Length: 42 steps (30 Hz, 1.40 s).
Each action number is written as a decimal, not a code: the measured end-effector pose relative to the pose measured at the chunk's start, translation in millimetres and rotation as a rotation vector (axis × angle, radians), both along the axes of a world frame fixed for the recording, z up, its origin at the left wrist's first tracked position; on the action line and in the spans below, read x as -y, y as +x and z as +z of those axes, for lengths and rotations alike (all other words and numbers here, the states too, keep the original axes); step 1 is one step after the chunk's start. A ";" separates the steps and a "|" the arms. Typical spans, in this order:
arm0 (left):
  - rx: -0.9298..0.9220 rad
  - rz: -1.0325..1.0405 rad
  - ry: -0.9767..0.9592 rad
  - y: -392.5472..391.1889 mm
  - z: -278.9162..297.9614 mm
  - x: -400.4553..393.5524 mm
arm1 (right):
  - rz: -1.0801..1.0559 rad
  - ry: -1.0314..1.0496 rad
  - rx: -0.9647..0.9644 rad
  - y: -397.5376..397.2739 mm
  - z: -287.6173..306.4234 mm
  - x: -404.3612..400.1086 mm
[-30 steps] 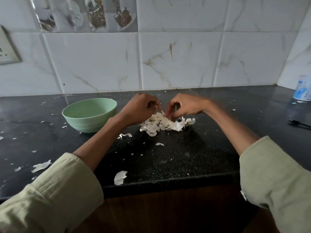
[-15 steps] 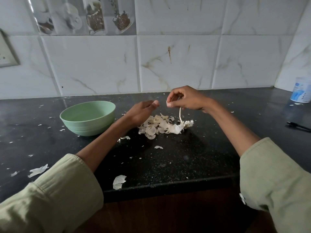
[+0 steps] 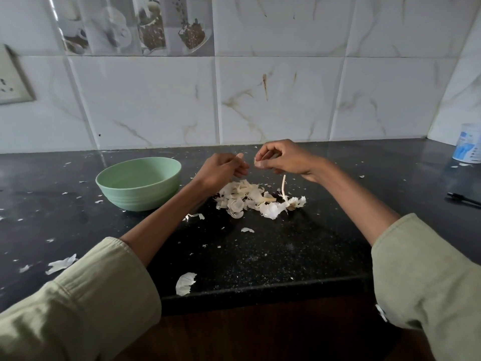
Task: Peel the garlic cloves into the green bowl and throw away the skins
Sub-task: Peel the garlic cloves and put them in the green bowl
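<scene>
Two hands hang above the skins [image 3: 250, 198] on the black counter [image 3: 299, 246], fingertips almost meeting. The right hand [image 3: 282, 158] has its fingers curled, pinching something small and pale at the tips — a clove, I judge, though too little shows to be sure. The left hand [image 3: 223, 169] sits just beside it, fingers loosely curled, thumb up; whether it grips anything I cannot tell. The bowl [image 3: 139, 182] lies to the left of both hands, nearer the left one, so a finished clove would travel leftward past that hand. Its inside looks pale and bare from this angle; any cloves in it are hidden. A thin stalk [image 3: 284, 186] stands nearly upright from the heap's right edge, just under the right hand. Papery and white, the skins lie heaped between the arms, with flakes scattered widely — all yet to be thrown away.
</scene>
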State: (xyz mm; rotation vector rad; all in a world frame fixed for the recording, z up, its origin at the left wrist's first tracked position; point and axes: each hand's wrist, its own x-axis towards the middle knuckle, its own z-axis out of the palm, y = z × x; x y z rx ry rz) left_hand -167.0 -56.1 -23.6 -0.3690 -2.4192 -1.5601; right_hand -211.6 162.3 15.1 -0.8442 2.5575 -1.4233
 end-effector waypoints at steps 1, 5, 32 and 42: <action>-0.022 0.006 -0.023 0.5 -0.3 -0.5 | 0.003 -0.047 0.033 -0.6 0.2 -0.5; -0.118 -0.009 -0.026 5.9 3.5 -4.1 | 0.080 -0.262 0.176 1.4 4.6 -0.5; -0.188 0.216 -0.346 -3.5 2.1 4.2 | -0.270 0.260 -0.686 -8.6 3.0 6.8; -0.192 0.197 -0.445 11.7 10.4 4.7 | -0.096 0.536 -0.444 -11.5 -12.0 2.3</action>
